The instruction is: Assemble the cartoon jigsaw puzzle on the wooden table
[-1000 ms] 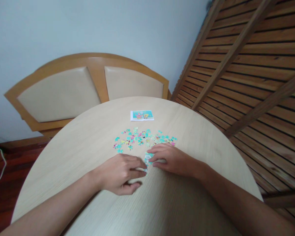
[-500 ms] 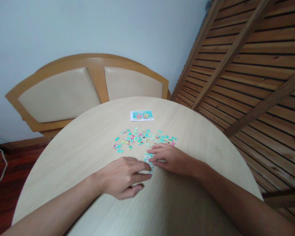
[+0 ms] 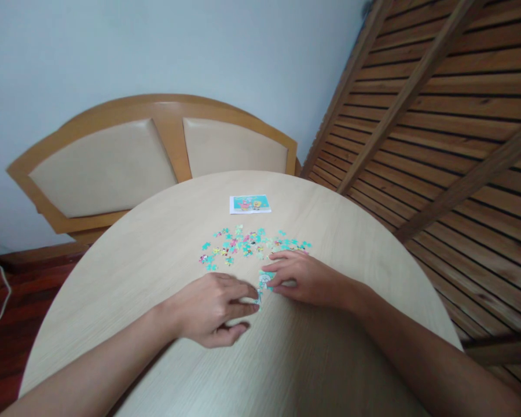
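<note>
A small joined cluster of teal puzzle pieces (image 3: 264, 281) lies on the round pale wooden table (image 3: 156, 255), between my two hands. My left hand (image 3: 212, 308) rests on the table just left of it, fingers curled, fingertips pinching a small piece at the cluster's lower edge. My right hand (image 3: 304, 277) lies flat on the right side, fingers stretched out and pressing on the cluster. Just beyond my hands, several loose puzzle pieces (image 3: 252, 244) in teal, pink and yellow are scattered.
A small reference picture card (image 3: 250, 204) lies farther back on the table. Behind the table stands a wooden bench back with two beige cushions (image 3: 108, 165). A slatted wooden panel (image 3: 438, 116) leans at the right. A white cable (image 3: 0, 289) hangs at the left.
My left hand slid right toward the cluster and has drawn back slightly. My right hand has shifted a little up the table. The loose pieces have not moved.
</note>
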Demonstrator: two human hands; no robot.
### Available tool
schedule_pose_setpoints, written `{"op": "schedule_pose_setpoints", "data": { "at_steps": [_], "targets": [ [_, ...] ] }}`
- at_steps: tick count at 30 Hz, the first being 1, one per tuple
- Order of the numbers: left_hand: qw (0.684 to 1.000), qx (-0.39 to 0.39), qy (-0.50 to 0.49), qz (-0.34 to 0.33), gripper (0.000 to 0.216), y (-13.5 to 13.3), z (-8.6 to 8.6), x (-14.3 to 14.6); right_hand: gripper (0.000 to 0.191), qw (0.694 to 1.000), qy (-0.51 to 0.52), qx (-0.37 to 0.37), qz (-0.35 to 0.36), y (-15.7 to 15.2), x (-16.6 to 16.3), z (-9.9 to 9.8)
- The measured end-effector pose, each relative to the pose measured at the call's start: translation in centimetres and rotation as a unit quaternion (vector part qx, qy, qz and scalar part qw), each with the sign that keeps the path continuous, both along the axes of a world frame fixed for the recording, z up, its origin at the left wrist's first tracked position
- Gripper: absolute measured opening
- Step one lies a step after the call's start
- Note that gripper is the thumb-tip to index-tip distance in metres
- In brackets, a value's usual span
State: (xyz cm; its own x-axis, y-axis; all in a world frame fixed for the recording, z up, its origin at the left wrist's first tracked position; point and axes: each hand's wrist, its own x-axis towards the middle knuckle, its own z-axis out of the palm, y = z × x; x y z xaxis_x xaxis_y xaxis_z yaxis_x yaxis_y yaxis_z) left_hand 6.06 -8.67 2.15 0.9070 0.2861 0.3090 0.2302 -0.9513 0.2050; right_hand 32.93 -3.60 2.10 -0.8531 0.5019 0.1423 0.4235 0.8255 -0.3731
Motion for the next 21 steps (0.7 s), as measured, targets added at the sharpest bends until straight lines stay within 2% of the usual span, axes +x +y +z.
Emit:
{"op": "schedule_pose_setpoints", "data": {
  "at_steps": [21],
  "targets": [
    [0.999, -0.049, 0.0, -0.013, 0.027, -0.11, 0.17, 0.43, 0.02, 1.0, 0.009, -0.012, -0.009, -0.01, -0.26, -0.13]
  ]
}}
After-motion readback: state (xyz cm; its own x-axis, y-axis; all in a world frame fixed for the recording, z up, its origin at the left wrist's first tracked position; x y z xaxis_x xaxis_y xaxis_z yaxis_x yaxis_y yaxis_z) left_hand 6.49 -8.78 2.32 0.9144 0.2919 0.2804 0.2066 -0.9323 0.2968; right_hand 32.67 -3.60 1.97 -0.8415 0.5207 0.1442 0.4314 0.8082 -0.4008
